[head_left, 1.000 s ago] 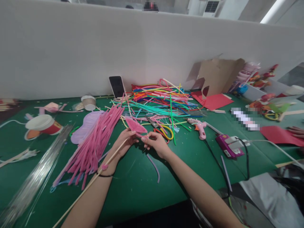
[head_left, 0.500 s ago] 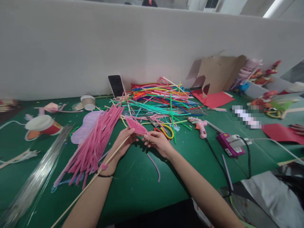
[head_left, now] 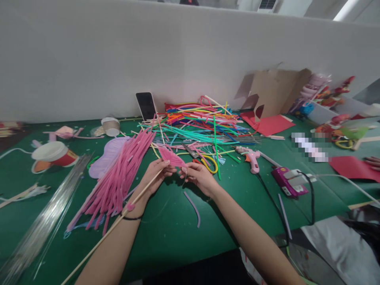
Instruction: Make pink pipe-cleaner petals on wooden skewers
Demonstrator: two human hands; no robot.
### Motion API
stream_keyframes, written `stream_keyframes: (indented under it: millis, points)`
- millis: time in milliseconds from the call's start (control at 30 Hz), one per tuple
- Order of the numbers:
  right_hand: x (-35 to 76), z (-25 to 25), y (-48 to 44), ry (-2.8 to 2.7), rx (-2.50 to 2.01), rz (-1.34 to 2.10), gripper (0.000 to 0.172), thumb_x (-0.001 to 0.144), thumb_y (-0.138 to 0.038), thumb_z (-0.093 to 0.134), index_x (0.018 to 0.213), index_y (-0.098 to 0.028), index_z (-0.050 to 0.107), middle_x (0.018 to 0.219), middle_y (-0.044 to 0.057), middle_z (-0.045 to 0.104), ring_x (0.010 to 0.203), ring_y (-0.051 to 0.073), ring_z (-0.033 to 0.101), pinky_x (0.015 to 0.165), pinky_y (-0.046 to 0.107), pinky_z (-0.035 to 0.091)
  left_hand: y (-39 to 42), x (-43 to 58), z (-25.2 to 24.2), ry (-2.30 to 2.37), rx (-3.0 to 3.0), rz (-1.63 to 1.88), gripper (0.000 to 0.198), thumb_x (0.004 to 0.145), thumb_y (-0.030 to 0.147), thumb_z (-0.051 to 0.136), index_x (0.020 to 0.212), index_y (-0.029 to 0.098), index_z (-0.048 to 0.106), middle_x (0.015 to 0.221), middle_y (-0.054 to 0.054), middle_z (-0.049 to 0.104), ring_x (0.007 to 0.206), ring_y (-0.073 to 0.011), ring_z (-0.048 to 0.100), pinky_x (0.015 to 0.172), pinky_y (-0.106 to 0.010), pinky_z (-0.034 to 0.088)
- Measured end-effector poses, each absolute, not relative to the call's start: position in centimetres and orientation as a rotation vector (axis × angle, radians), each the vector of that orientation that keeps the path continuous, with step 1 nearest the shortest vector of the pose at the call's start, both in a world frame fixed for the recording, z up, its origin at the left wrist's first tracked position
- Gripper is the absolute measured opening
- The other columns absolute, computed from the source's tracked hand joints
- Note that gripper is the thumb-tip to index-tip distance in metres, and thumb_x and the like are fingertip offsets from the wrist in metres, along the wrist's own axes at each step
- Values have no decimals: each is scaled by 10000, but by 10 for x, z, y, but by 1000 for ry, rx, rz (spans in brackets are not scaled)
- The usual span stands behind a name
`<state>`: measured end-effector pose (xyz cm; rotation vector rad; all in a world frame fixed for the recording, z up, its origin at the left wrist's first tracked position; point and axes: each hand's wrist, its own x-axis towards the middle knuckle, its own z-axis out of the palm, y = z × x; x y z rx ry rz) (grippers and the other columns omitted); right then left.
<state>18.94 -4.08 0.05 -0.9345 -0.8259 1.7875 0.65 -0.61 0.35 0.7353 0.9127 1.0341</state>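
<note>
My left hand (head_left: 154, 174) is closed on a long wooden stick (head_left: 113, 229) that runs back along my forearm, and its fingertips pinch the base of a pink pipe-cleaner leaf shape (head_left: 171, 157). Opposite it, my right hand (head_left: 198, 176) pinches the other edge of that pink shape, where a thin wire loop (head_left: 185, 174) hangs down. Both hands hover just above the green mat (head_left: 166, 237). A bundle of pink pipe cleaners (head_left: 118, 178) lies just left of my left hand.
A pile of coloured pipe cleaners (head_left: 204, 122) and scissors (head_left: 204, 160) lie behind my hands. A pink glue gun (head_left: 251, 158), a purple power strip (head_left: 289, 180), a phone (head_left: 146, 106), a paper cup (head_left: 53, 155), clear wires (head_left: 44, 225) and red paper (head_left: 267, 124) surround them. Another person's hand (head_left: 373, 161) shows at the right.
The view shifted slightly. My hands stayed together on the pink shape, with my right fingers turning a little around the wire.
</note>
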Motion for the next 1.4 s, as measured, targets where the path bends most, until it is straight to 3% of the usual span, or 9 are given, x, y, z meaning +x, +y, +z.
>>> stream_keyframes:
  millis: [333,833,1233,1400]
  points:
    - [193,2,-40,-706,-879,1845,213,693,-263,743,873,-155,705,834,53,737,704,132,675,590,214,514,-10,8,9,949,782,1048,194,655,198,785,730,125,621,646,-30,712,549,-113,671,511,-154,526]
    - [197,2,-39,-750,-965,1855,301,765,-428,729,867,-145,728,812,64,726,661,108,655,542,178,514,-10,9,10,1008,916,1081,252,644,293,803,765,123,663,636,-42,698,556,-147,668,557,-218,528]
    - [200,-2,-29,-641,-1018,1792,257,788,-407,713,869,-163,719,803,41,715,643,91,654,528,159,507,-14,27,2,1114,934,1145,297,672,358,792,807,122,673,698,-59,716,624,-163,680,601,-251,539]
    - [202,1,-28,-595,-989,1774,223,838,-373,640,881,-166,711,809,46,715,657,101,656,566,181,519,-22,38,4,1079,904,1190,325,737,443,712,792,135,626,653,-31,679,573,-150,651,528,-240,511]
